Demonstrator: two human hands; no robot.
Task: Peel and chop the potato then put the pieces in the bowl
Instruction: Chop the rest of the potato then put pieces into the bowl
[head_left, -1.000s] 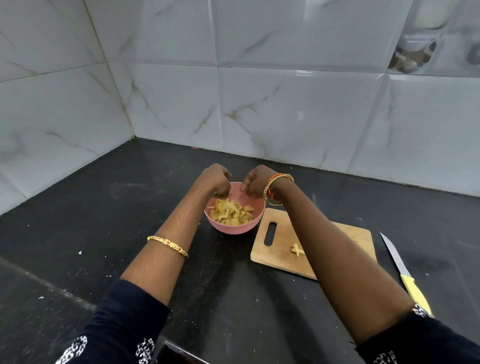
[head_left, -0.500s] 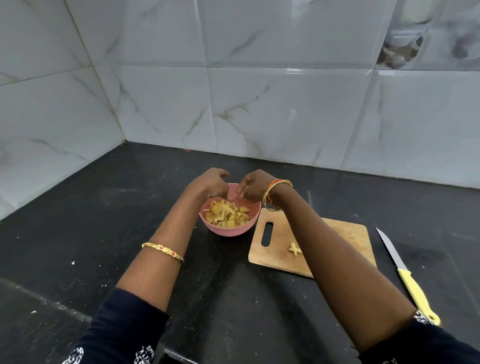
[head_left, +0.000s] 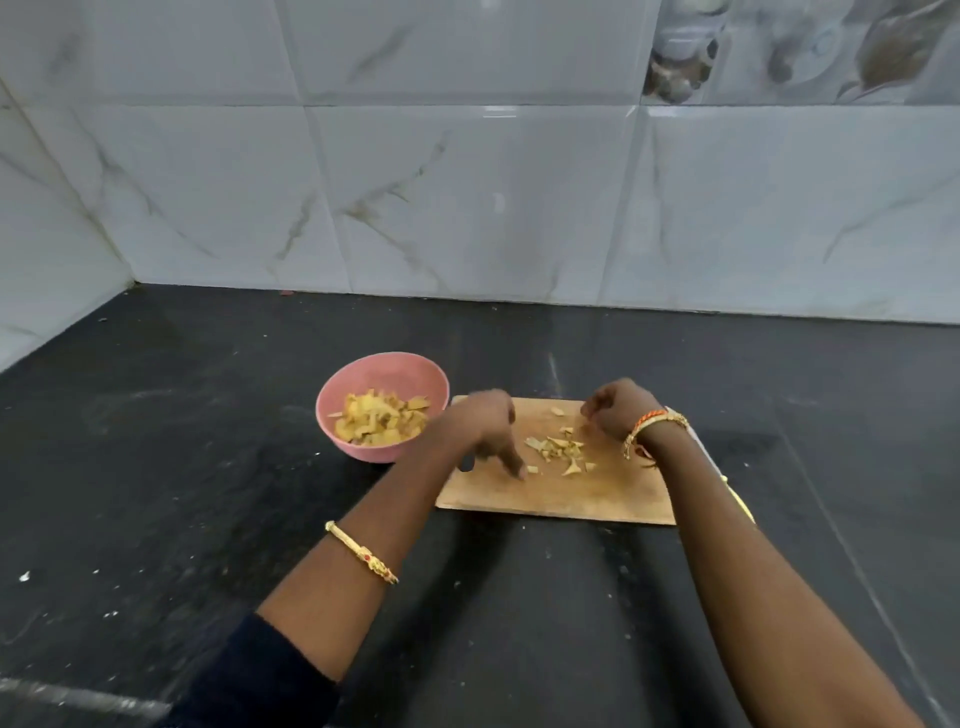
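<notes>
Nearest to me, my two forearms reach out over the black countertop (head_left: 156, 467), the left one wearing a thin gold bangle (head_left: 362, 552) just past a dark sleeve (head_left: 260, 680). The counter around them is flecked with pale crumbs.

Further out lies the wooden cutting board (head_left: 561, 493), and both hands are over it. My left hand (head_left: 488, 426) is blurred; its fingers point down, with one fingertip touching or nearly touching the board beside a small potato bit. I cannot tell whether it holds anything. My left wrist covers the board's near left corner and most of its handle slot.

Between my hands sits a small scatter of potato pieces (head_left: 558, 447) in the middle of the board. My right hand (head_left: 618, 410) hangs over the board's far right part, fingers curled in toward the palm; whether something is pinched inside them I cannot tell. Orange and gold bangles (head_left: 652, 426) ring that wrist. My right forearm hides the board's right edge and nearly all of the knife (head_left: 740, 506), of which only a sliver of yellow handle and a bit of blade show along the arm.

Left of the board, just beside it, stands the pink bowl (head_left: 382, 374), holding a heap of chopped potato (head_left: 379, 423).

Beyond everything rises the marbled white tile wall (head_left: 467, 197).
</notes>
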